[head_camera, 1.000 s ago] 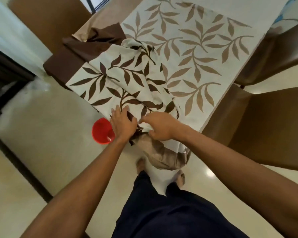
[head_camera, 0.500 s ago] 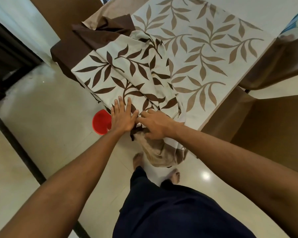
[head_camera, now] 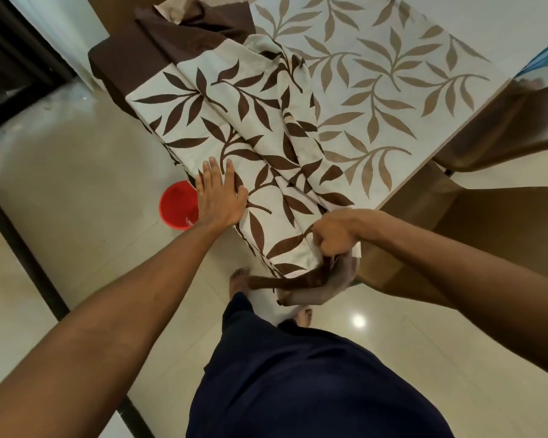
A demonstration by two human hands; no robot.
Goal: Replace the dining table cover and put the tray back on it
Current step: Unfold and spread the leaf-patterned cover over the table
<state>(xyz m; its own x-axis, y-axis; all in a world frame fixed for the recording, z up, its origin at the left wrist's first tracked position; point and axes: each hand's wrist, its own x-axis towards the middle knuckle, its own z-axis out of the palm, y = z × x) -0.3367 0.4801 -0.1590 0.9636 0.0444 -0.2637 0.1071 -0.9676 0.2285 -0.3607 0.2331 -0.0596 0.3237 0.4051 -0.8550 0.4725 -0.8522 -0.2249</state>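
**A:** The cover (head_camera: pixel 222 99) lies across the table (head_camera: pixel 441 147). Its dark-leaf side is bunched in long folds over the near left half, with a paler leaf print lying flat to the right.

**B:** And there's a plain brown band of it crumpled at the far left corner.

**A:** Your left hand (head_camera: pixel 219 197) lies flat on the cover at the left edge. The fingers are straight and close together, pressing down and gripping nothing.

**B:** Your right hand (head_camera: pixel 334 237) is a tight fist at the near corner, curled round a gathered bunch of cover. The brown hem hangs from that fist below the table edge, just above your feet (head_camera: pixel 239 279).

**A:** Down on the floor (head_camera: pixel 76 184) there's a red bucket (head_camera: pixel 178 205), just beside your left wrist and partly hidden by the hand.

**B:** A brown chair (head_camera: pixel 503 235) stands close against the table's right side. The floor is glossy pale tile, and a dark strip runs along its left.
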